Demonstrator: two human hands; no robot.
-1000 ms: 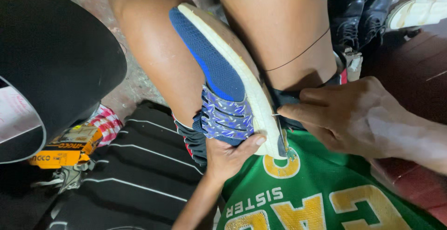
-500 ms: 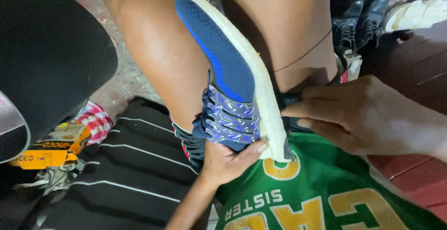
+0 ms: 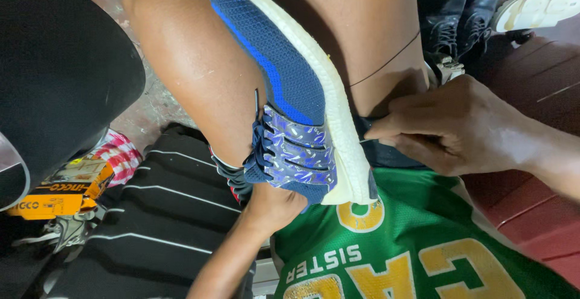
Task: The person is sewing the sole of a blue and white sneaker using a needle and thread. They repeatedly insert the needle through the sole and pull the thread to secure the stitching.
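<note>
A: State the condition of the right hand.

B: Its fingers are drawn together in a pinch at the white sole edge of the blue sneaker. A thin dark thread runs up from that area across the right leg. Whether the pinch holds a needle or the thread itself cannot be determined.

A: And the left hand?

B: It supports the sneaker from beneath, at the laced end. The fingers are curled under the upper and mostly hidden, so their exact opening cannot be determined.

A: Location of the sneaker?

B: It is clamped between the person's bare knees, sole facing right, lying above a green jersey with yellow lettering. Black boots stand at the upper right; an orange tool box lies at the lower left beside a black striped garment.

A: Differences from the earlier frame?

B: The sneaker sits slightly more upright than half a second ago. The right hand remains at the same point on the sole edge; the left hand has not shifted.
</note>
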